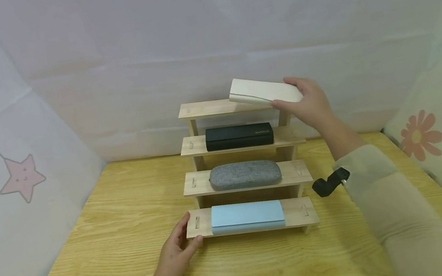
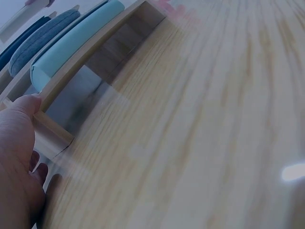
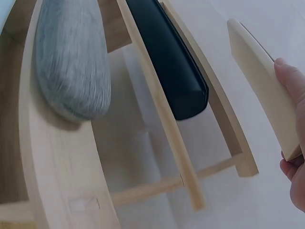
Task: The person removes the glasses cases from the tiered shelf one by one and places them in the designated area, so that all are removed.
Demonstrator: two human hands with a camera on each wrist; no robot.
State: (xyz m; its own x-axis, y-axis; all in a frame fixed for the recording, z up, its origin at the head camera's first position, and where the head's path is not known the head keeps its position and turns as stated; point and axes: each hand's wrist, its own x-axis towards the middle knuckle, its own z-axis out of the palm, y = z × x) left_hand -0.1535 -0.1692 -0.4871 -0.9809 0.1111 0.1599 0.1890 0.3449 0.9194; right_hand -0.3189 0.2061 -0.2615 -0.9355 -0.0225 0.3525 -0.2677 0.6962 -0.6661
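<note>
My right hand [image 1: 308,102] grips the right end of a white glasses case [image 1: 261,90], holding it tilted at the top tier of a wooden stepped rack [image 1: 207,108]. In the right wrist view the white case [image 3: 262,81] is off to the right, thumb on one edge and fingers under the other. My left hand [image 1: 176,254] holds the left end of the rack's lowest tier, thumb at the front edge. On the tiers below the white case lie a black case [image 1: 239,136], a grey fabric case [image 1: 245,174] and a light blue case [image 1: 246,216], one per tier.
The rack stands on a wood-grain table [image 1: 128,213]. White cloth [image 1: 143,97] hangs behind it, with printed cloth at both sides. A black device [image 1: 331,182] sticks out from the right sleeve [image 1: 393,206], near the rack's right side.
</note>
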